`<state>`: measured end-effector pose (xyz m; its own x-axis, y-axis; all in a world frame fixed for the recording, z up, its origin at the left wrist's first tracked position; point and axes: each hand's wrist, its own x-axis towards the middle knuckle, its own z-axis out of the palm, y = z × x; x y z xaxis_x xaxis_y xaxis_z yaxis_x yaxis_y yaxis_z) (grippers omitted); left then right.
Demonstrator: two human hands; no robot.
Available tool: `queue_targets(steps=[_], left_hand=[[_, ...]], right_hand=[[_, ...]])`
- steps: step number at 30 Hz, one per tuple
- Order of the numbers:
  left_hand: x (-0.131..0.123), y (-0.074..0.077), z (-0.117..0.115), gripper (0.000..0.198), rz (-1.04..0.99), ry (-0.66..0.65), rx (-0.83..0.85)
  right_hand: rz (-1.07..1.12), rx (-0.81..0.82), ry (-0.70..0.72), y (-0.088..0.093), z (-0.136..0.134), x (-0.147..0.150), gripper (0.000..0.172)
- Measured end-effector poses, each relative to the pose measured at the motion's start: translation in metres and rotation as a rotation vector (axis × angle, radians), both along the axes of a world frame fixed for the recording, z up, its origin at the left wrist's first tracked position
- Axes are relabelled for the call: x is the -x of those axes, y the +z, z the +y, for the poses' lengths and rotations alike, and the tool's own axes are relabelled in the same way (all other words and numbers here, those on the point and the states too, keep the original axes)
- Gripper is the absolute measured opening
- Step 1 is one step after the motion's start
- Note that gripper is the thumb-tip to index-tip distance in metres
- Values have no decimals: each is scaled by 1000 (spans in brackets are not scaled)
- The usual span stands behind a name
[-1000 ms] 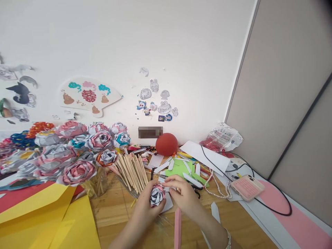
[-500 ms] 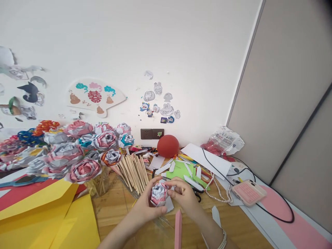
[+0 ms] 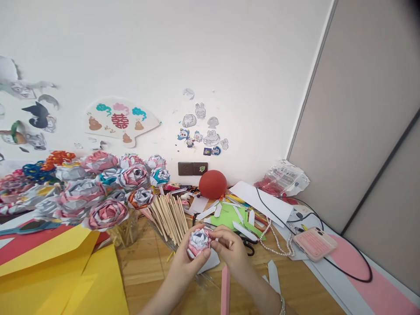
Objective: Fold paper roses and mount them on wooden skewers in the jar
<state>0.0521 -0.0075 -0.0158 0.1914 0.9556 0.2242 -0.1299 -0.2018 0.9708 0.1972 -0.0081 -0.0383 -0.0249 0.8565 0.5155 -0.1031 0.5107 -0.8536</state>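
Note:
A pink and white paper flower [image 3: 199,242] is cradled in my left hand [image 3: 187,258], its thumb pressed along the near rim and the fingers behind. At the flower's right edge my right hand [image 3: 229,247] pinches an outer petal between thumb and fingertips. A thin stick end shows between the curled fingers of that hand. Below the hands lies a pink paper strip [image 3: 225,291] on the wooden table [image 3: 144,271]. White paper [image 3: 210,261] sits under the flower.
Finished paper flowers [image 3: 108,214] crowd the left, beside yellow card [image 3: 95,280]. Wooden sticks [image 3: 169,216] fan out behind my hands. A red balloon [image 3: 212,184], green paper [image 3: 228,214], black scissors [image 3: 250,249], a bead string [image 3: 278,250] and a phone [image 3: 315,243] lie farther back and right.
My left hand has turned the flower a little and shifted it slightly left and up, with its thumb now higher on the rim. My right hand stays at the flower's right edge.

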Motion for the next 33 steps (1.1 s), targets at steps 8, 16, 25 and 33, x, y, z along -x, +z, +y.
queue_targets(steps=[8,16,25,33], left_hand=[[1,-3,-2,40,115,16,-75],[3,-3,-2,36,94,-46,-66],[7,-6,-1,37,23,-29,99],[7,-1,0,38,124,-9,-48]], right_hand=[[-74,-92,-38,0,-6,6,15],[-77,-114,-20,-2,-5,6,14],[-167,-92,-153,10,-15,6,16],[-237,-182,-294,8,-15,11,12]])
